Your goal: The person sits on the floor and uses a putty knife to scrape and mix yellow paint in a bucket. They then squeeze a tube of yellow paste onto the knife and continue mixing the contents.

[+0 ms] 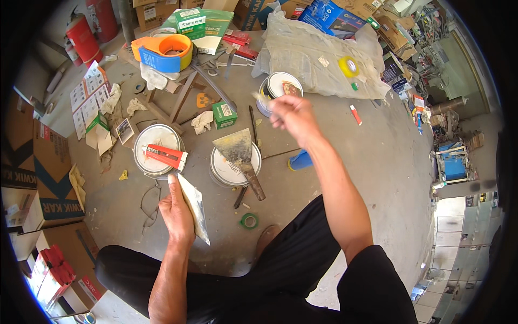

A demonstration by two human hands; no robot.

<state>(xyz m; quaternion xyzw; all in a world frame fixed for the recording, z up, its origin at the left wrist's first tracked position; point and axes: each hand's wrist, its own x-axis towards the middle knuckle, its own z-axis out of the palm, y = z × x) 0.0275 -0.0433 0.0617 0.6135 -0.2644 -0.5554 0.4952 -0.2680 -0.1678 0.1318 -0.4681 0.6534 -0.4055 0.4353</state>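
Note:
My left hand point(177, 211) grips a thin, flat, pale board point(195, 208) tilted on edge, its near face mostly turned away. My right hand point(293, 117) is raised over a lidded can point(284, 85), its fingers pinched together. A blurred yellowish tip point(260, 99) shows at those fingertips; what it belongs to I cannot make out. Between my hands, a wide putty-smeared scraper point(237, 151) lies across another can point(218, 167). On the lid of a third can point(148, 135), left of it, rests a red and white tube point(166, 156).
Around the cans lie a green tape roll point(249, 220), glasses point(151, 208), a blue cylinder point(300, 160) and a green box point(224, 115). Farther off are an orange and blue tape dispenser point(162, 54), plastic sheeting point(313, 54) and fire extinguishers point(83, 38). Cartons point(54, 167) stand at left.

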